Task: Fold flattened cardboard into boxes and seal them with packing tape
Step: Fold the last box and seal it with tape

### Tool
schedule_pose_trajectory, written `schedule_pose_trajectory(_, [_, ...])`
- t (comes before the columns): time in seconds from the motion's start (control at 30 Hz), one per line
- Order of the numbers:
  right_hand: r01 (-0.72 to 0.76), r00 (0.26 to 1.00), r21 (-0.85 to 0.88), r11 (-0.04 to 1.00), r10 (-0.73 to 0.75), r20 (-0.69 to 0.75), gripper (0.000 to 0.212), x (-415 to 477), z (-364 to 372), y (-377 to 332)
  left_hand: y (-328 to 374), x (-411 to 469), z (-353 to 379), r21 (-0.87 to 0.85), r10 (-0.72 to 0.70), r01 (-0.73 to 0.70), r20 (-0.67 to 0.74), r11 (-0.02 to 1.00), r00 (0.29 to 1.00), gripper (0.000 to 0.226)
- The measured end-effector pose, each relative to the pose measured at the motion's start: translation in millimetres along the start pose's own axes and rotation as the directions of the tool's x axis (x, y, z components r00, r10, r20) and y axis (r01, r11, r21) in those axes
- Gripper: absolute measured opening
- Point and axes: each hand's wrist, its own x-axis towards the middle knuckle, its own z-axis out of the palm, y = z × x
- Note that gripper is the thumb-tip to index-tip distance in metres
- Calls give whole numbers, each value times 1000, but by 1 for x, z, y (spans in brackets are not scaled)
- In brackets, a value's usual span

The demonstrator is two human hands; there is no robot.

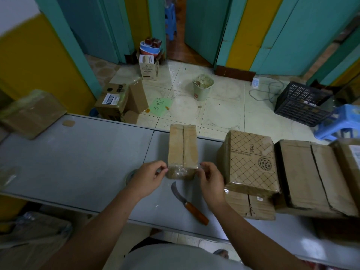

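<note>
A small brown cardboard box stands on the grey table, its two top flaps meeting along a middle seam. A strip of clear packing tape runs across its near edge. My left hand pinches the tape's left end and my right hand pinches its right end, one at each near corner of the box. The tape roll lies partly hidden behind my left wrist.
A curved knife with a wooden handle lies just in front of the box. To the right stand a patterned box on flat cardboard and larger cartons. Another carton sits at the table's far left. A bucket, crate and stool stand on the floor beyond.
</note>
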Motion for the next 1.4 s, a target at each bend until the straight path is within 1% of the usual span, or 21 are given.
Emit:
schedule_pose_trajectory(0.1, [-18, 1000, 31, 999, 18, 14, 15, 3, 0, -2, -1, 1, -2, -12, 17, -17, 21, 1000, 1000, 6])
schedule_pose_trajectory(0.2, [-55, 998, 48, 997, 56, -13, 11, 4, 4, -5, -3, 4, -4, -26, 40, -39, 48, 999, 998, 7])
schedule_pose_trajectory(0.37, [-79, 996, 58, 995, 81, -37, 11, 6, 10, -8, -6, 5, -3, -71, 29, -26, 32, 997, 999, 11])
schedule_pose_trajectory(0.47, [-121, 991, 116, 986, 126, -35, 9, 10, 12, -9, -10, 10, -2, -146, -55, 60, 41, 987, 998, 9])
schedule_pose_trajectory(0.53, [-159, 987, 134, 978, 162, -8, 11, 12, 13, -8, -13, 14, -3, -261, -147, 162, 75, 952, 986, 3])
schedule_pose_trajectory(0.6, [-177, 984, 139, 974, 177, 17, 15, 11, 15, -6, -15, 19, -6, -358, -186, 220, 127, 907, 974, 11])
schedule_pose_trajectory(0.67, [-182, 983, 132, 974, 179, 36, 17, 10, 15, -4, -17, 25, -11, -346, -181, 237, 189, 908, 965, 16])
schedule_pose_trajectory(0.73, [-180, 983, 120, 976, 176, 49, 17, 11, 14, -3, -18, 34, -18, -290, -186, 255, 245, 922, 951, 21])
schedule_pose_trajectory(0.83, [-136, 987, 87, 987, 128, 94, 17, 13, 12, -4, -19, 51, -30, -187, -209, 265, 274, 946, 939, 31])
schedule_pose_trajectory(0.93, [-118, 983, 41, 992, 111, 144, 19, 16, 11, -5, -15, 70, -40, -110, -187, 234, 325, 966, 927, 40])
schedule_pose_trajectory(1.03, [-106, 983, 26, 994, 101, 156, 22, 18, 11, -5, -9, 87, -49, -28, -140, 166, 412, 986, 901, 42])
schedule_pose_trajectory(1.1, [-97, 982, 103, 990, 78, 172, 36, 15, 9, -7, -4, 92, -52, -61, -99, 141, 447, 988, 889, 40])
schedule_pose_trajectory(1.17, [-33, 977, 167, 985, -4, 212, 55, 11, 6, -8, 0, 87, -52, -164, -52, 137, 439, 977, 897, 34])
schedule_pose_trajectory(1.2, [29, 971, 147, 989, -63, 231, 61, 10, 5, -9, 1, 81, -52, -228, -38, 146, 420, 963, 907, 31])
schedule_pose_trajectory(1.27, [142, 953, 21, 990, -142, 267, 67, 8, 5, -12, 2, 68, -47, -310, -39, 153, 345, 938, 938, 25])
schedule_pose_trajectory(1.33, [214, 947, -155, 964, -166, 276, 75, 10, 7, -16, 6, 56, -39, -328, -90, 172, 250, 929, 964, 30])
schedule_pose_trajectory(1.4, [244, 949, -270, 931, -172, 265, 79, 14, 13, -18, 14, 45, -30, -392, -128, 191, 181, 900, 975, 38])
